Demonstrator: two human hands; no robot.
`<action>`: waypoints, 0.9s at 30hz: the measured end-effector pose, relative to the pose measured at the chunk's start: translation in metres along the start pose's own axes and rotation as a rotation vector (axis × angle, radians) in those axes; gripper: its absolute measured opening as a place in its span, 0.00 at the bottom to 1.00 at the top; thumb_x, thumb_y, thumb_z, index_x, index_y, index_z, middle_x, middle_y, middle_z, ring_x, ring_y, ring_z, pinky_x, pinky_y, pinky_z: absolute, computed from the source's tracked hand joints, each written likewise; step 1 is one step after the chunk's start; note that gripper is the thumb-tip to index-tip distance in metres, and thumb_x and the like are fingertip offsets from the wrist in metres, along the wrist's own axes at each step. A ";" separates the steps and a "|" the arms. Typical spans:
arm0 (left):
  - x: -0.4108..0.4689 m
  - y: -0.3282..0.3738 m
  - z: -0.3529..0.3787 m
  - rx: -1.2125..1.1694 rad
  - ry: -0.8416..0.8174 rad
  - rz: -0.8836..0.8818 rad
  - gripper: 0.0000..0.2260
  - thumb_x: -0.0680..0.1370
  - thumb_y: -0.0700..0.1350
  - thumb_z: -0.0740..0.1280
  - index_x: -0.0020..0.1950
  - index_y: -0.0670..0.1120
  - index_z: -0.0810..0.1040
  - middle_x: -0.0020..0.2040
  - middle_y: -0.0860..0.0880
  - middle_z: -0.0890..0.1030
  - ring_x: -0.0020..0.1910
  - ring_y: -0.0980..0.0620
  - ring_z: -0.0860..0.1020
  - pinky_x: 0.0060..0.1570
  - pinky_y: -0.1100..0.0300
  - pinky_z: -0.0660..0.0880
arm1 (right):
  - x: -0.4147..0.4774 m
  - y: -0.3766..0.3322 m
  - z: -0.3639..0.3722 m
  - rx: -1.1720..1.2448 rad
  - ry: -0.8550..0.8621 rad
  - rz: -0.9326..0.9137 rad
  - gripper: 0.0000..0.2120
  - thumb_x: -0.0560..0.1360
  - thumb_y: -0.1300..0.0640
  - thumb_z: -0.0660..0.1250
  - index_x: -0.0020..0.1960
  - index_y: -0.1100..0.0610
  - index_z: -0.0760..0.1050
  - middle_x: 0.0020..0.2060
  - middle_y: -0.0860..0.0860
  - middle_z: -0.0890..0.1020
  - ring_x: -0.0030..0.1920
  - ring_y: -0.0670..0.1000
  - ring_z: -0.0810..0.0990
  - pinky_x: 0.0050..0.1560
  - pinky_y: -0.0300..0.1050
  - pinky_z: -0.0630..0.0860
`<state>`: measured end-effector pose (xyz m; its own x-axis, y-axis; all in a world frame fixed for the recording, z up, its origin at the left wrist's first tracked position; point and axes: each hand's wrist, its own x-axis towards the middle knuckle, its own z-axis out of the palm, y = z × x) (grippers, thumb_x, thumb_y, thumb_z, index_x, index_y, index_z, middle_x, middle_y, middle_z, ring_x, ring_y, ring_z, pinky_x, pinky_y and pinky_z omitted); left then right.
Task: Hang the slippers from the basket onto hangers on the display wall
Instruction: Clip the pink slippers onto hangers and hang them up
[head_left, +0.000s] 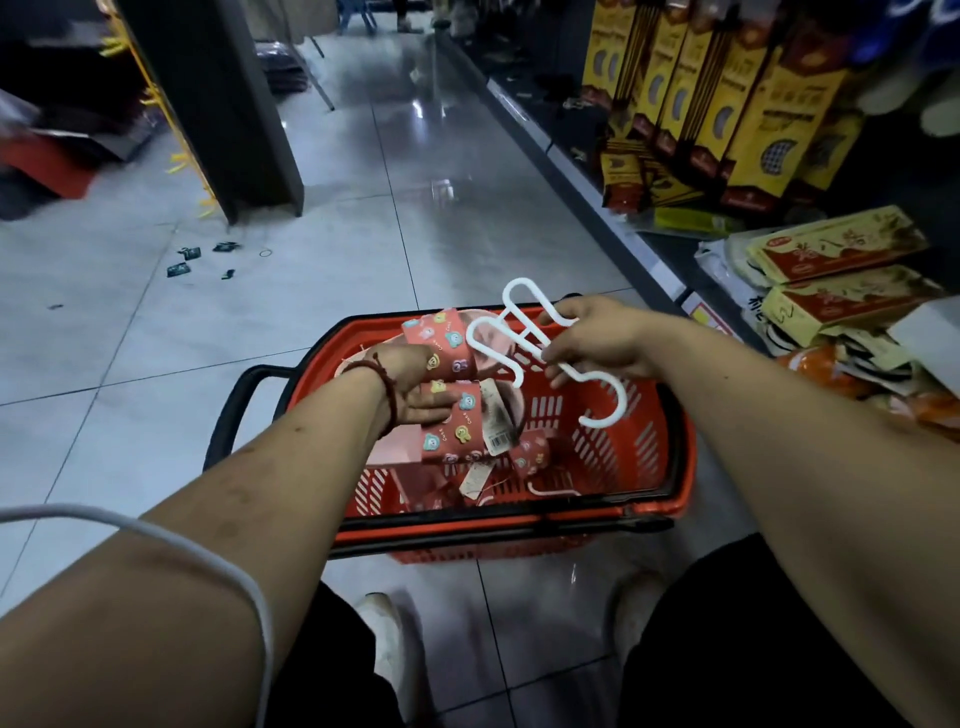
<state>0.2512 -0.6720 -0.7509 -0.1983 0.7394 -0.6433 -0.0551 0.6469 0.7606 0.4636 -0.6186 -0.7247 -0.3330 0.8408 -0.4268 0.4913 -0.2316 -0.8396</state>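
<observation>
Standing over a red basket (519, 525) on the tiled floor (311, 291), my left hand (410, 387) grips a pair of pink cartoon-print slippers (452, 358) above the basket's left side. My right hand (597, 338) pinches a white plastic hanger (597, 375) just beside them, with its hook curling down over the basket. Another slipper (530, 454) and a second white hanger (553, 491) lie inside. Beyond, to my right, shelves (597, 197) hold yellow boxes (748, 119)

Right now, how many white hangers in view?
2. One hanger held by the right hand over the basket; one on the basket bottom. More may hide under slippers.
</observation>
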 end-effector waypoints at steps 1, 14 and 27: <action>0.002 0.000 0.000 -0.045 -0.005 -0.007 0.09 0.84 0.46 0.57 0.63 0.48 0.69 0.47 0.47 0.80 0.31 0.48 0.82 0.38 0.50 0.82 | 0.002 0.001 0.000 -0.037 0.021 -0.017 0.13 0.77 0.72 0.65 0.60 0.63 0.75 0.45 0.65 0.83 0.38 0.57 0.85 0.37 0.48 0.84; 0.003 0.001 0.019 -0.717 -0.068 -0.099 0.15 0.80 0.52 0.58 0.47 0.40 0.72 0.42 0.44 0.75 0.37 0.49 0.74 0.57 0.50 0.75 | 0.010 -0.014 -0.010 0.274 0.169 -0.084 0.16 0.72 0.70 0.73 0.59 0.67 0.76 0.35 0.62 0.83 0.26 0.54 0.81 0.21 0.41 0.75; 0.000 0.001 0.040 -0.566 -0.150 -0.180 0.14 0.77 0.54 0.64 0.40 0.45 0.73 0.24 0.48 0.75 0.33 0.51 0.74 0.63 0.51 0.73 | 0.021 -0.028 -0.017 0.276 -0.272 0.357 0.14 0.81 0.59 0.62 0.39 0.65 0.72 0.23 0.52 0.72 0.14 0.42 0.62 0.13 0.31 0.56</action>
<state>0.2900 -0.6641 -0.7540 0.0003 0.6723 -0.7403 -0.5948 0.5952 0.5403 0.4568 -0.5861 -0.7043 -0.3989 0.5372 -0.7432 0.3940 -0.6314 -0.6679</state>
